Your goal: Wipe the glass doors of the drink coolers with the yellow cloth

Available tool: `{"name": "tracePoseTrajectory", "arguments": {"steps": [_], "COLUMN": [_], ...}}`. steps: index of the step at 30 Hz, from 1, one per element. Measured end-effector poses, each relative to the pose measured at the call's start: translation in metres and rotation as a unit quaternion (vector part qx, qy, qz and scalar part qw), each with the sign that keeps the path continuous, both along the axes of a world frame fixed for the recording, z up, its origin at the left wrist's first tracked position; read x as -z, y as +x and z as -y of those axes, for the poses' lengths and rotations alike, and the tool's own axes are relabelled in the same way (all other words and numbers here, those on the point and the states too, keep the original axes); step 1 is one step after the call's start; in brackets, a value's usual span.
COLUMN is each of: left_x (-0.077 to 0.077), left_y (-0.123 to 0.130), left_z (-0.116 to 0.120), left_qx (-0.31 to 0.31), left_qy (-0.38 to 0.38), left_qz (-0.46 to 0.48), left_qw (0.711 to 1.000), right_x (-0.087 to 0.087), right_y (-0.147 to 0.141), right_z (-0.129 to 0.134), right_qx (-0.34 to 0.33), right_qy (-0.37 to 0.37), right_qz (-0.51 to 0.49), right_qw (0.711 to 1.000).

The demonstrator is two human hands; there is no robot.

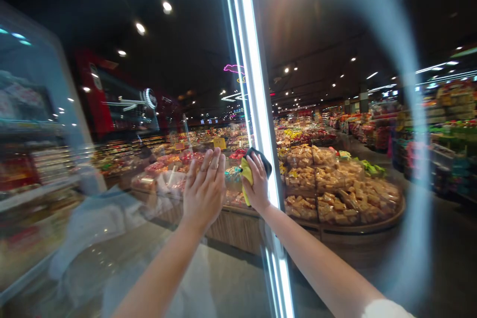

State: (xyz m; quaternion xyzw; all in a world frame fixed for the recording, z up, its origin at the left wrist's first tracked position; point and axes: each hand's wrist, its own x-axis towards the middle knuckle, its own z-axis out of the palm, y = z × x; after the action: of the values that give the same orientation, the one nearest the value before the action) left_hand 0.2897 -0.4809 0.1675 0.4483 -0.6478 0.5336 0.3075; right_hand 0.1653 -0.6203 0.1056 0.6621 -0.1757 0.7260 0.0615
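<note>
My left hand is raised in front of a glass door, palm toward the pane and fingers stretched upward. It holds nothing; whether it touches the glass or only hovers near it, I cannot tell. In my right hand is a yellow and black cloth, pressed against the glass beside the door's bright lit edge. Fingers lie over the cloth, with its yellow part showing at the left and its dark part above and to the right.
Past the lit edge stands a rounded display counter heaped with wrapped goods. Shelves of packages line the far right. At left is a shelved cabinet, and a person's pale reflection shows in the glass.
</note>
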Motion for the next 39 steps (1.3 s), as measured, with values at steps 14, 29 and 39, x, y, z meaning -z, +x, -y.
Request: {"name": "tracePoseTrajectory", "arguments": {"steps": [14,29,39], "left_x": [0.033,0.041,0.038], "left_y": [0.009,0.015,0.039], "left_z": [-0.03,-0.055,-0.09], "left_qx": [-0.066,-0.131,-0.142], "left_qy": [-0.024,-0.024,-0.042], "left_qz": [-0.005,-0.065,-0.076], "left_qw": [0.998,0.989,0.986], "right_x": [0.025,-0.025,0.016], "right_y": [0.007,0.014,-0.001], "right_z": [-0.006,-0.019,-0.015], "right_qx": [-0.019,-0.046,-0.019], "right_qy": [0.025,-0.009,-0.064], "right_qz": [0.027,0.032,-0.089], "right_qw": [0.999,0.998,0.994]}}
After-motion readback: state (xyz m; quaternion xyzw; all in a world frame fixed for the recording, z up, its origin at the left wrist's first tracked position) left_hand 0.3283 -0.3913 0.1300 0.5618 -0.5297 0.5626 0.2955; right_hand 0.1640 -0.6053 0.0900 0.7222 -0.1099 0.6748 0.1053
